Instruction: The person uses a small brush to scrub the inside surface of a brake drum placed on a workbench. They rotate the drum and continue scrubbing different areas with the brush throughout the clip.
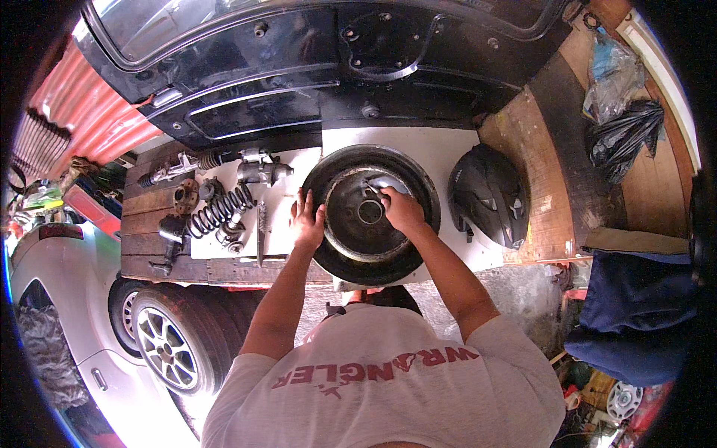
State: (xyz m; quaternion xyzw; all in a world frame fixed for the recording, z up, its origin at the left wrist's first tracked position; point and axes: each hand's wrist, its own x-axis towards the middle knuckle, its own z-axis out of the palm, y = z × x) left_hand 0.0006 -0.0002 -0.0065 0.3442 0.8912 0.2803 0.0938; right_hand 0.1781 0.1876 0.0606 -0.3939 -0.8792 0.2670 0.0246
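Note:
A black wheel with a tyre [349, 278] lies flat on a white board, its dark steel rim [340, 220] and round centre hole facing up. My left hand [306, 222] rests on the left side of the tyre, fingers stretched out. Over the right part of the rim, beside the centre hole, my right hand [404, 211] has its fingers curled together. Something dark and shiny shows at those fingertips, too small to make out. To the right of the wheel sits a black helmet [489, 196].
Left on the wooden bench [146, 201] lie a coil spring [222, 210], a starter-like motor [263, 172] and several other car parts. A black car panel [299, 97] stands behind. Plastic bags [627, 138] lie far right. Alloy wheels [168, 349] and a white car [75, 299] stand lower left.

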